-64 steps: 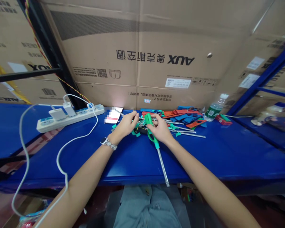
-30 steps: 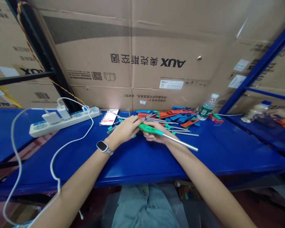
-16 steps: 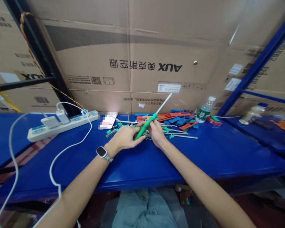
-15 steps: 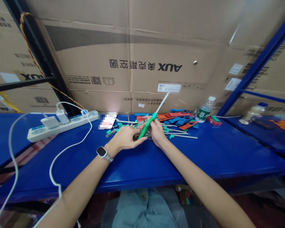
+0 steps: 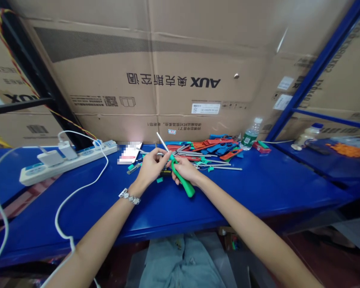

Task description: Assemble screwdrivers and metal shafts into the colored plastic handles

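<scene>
A green-handled tool with a thin silver rod (image 5: 185,185) is held over the blue table, its rod slanting up and left and the handle's thick end toward me. My right hand (image 5: 187,169) is closed around the upper part of the handle. Where rod and handle meet, my left hand (image 5: 151,166) pinches with thumb and fingers; its fingertips are partly hidden. Behind both hands lies a pile of metal rods (image 5: 219,164) with small green parts, and blue and orange handles (image 5: 225,149). Under the hands a dark and yellow item (image 5: 165,173) shows in part.
At the left, a white power strip (image 5: 78,157) carries plugs, and a white cable (image 5: 60,216) loops across the table. A phone-like bright item (image 5: 131,154) lies left of the pile. A water bottle (image 5: 251,135) and red box (image 5: 261,148) stand right. Cardboard (image 5: 168,52) walls the back.
The tool has swung round: its rod pointed up and right, now up and left, with the handle's thick end lower right. My left hand has shifted from the handle's lower end to the rod end.
</scene>
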Available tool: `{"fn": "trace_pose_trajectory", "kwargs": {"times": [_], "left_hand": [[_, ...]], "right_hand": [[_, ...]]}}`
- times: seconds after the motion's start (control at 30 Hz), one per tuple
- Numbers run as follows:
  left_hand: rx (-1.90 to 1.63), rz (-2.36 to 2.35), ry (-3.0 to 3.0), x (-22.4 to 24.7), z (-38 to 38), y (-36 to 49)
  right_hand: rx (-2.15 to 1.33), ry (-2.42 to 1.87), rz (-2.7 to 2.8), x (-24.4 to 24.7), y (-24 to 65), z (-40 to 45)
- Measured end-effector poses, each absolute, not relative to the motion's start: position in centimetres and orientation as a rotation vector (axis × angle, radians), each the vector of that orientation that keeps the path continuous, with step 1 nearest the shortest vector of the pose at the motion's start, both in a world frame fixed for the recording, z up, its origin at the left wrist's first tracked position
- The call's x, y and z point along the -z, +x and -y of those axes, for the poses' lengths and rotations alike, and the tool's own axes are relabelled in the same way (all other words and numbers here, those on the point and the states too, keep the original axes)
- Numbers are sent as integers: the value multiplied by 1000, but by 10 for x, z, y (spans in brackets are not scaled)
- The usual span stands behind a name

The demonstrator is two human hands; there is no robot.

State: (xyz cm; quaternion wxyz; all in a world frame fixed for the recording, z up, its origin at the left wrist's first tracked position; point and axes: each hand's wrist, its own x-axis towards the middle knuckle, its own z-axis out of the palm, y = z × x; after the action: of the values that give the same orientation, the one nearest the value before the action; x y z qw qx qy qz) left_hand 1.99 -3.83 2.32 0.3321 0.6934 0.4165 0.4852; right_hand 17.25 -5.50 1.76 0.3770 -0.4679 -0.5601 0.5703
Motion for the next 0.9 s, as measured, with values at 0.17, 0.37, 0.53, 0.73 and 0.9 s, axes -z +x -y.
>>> {"fn": "trace_pose_trajectory", "kwargs": {"times": [0.17,0.37,0.53,0.73,0.9], "left_hand": [[-1281,-1080,1572,-23,33,24],[-1326,-985,1514,-31,30,18],[-1313,-955,1591,-32,30,14],[-1195,-874,1627,-25,30,14],[-1072,-759,1596,-16,31,17]], "right_hand": [[-1286,-1140,1575,-14,165,61],[-1749,-821,1460,-23,173,60],[-1679,-801,1439,-15,172,54],[-1606,-726,1451,-10,166,55],[-1639,-695,1352,-12,164,55]]}}
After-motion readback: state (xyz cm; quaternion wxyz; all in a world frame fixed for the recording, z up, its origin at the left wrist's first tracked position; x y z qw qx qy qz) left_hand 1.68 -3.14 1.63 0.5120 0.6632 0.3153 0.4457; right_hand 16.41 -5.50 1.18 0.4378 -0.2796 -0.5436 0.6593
